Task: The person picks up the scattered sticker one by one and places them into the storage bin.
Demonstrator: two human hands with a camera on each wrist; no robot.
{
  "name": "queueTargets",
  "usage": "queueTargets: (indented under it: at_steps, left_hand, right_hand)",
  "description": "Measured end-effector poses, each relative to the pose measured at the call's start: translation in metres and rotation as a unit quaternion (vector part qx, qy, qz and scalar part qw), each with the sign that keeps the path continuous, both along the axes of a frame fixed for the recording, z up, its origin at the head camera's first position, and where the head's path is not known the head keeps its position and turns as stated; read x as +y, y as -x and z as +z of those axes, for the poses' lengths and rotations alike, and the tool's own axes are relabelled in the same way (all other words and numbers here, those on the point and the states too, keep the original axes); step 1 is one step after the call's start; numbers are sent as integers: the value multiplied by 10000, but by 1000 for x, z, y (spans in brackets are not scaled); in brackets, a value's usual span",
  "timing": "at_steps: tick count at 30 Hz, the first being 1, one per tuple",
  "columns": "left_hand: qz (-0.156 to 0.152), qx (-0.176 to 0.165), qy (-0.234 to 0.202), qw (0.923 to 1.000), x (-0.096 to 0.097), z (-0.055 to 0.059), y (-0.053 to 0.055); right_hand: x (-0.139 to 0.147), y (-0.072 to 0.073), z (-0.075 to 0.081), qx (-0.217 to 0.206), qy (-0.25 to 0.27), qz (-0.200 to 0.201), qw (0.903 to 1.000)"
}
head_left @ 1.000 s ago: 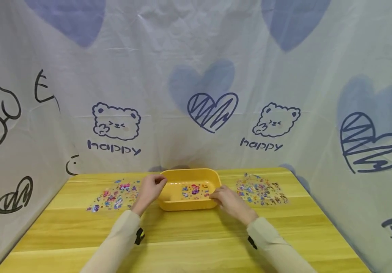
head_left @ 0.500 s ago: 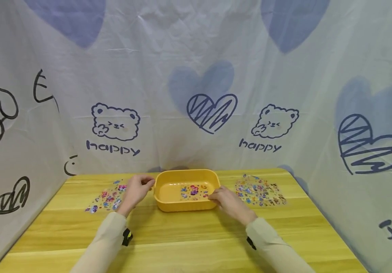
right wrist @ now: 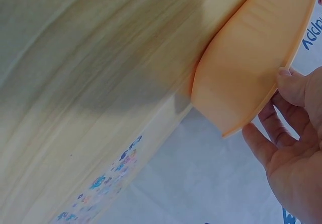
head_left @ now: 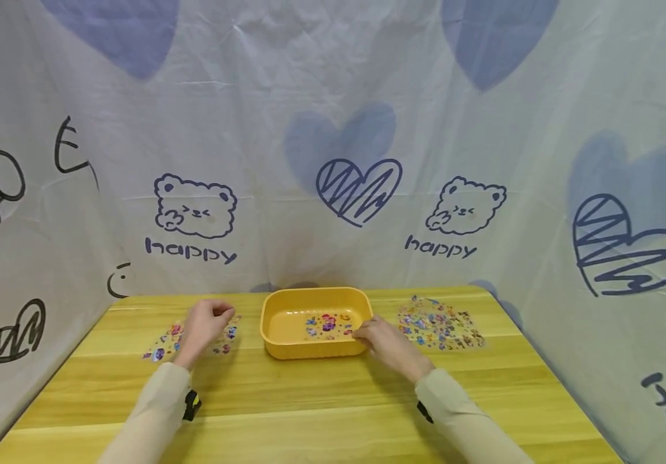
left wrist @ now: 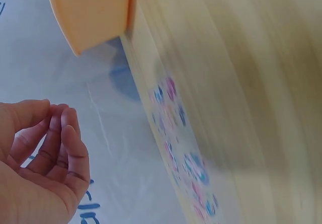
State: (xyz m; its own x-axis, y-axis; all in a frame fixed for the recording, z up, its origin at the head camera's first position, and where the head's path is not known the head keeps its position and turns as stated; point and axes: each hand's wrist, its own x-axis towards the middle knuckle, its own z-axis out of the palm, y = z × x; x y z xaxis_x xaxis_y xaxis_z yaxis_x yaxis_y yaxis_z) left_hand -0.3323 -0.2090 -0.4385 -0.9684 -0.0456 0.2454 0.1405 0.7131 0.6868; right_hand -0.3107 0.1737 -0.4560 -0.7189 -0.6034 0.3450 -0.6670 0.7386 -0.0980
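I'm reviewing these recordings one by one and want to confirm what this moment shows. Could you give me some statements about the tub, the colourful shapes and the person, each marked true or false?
1. The right grip holds the yellow tub. True.
2. The left grip is apart from the tub. True.
3. The tub lies tipped on its side. False: it stands with its opening up.
4. Some colourful shapes lie inside the tub. True.
5. Outside the tub, such shapes lie only to its right. False: the table bears a right patch and a left patch.
6. Both sleeves are black. False: the left sleeve and right sleeve are pale.
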Motion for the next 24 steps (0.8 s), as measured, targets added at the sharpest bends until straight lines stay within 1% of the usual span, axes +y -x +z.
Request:
queueTargets:
  at_steps: [6,10,16,20,24]
  left_hand:
    - [126,-92,129,9998,-17,0,-4]
    - [126,-256,286,9992,-29,-2,-7]
    - [113,-737,476,9961,-47,-5,-10]
    - [131,-1005,504,9936,-60,-6,-10]
    - [269,-1197,503,9912,-74,-7,-10]
  right_hand:
    - [1,1,0,63,-43,42,10000]
    - [0,0,1,10,-61,75,10000]
    - [0,0,1,-65,-44,117,9999]
    - [0,1,2,-59,-37,139,9999]
    - [0,1,2,-104,-23,116,9999]
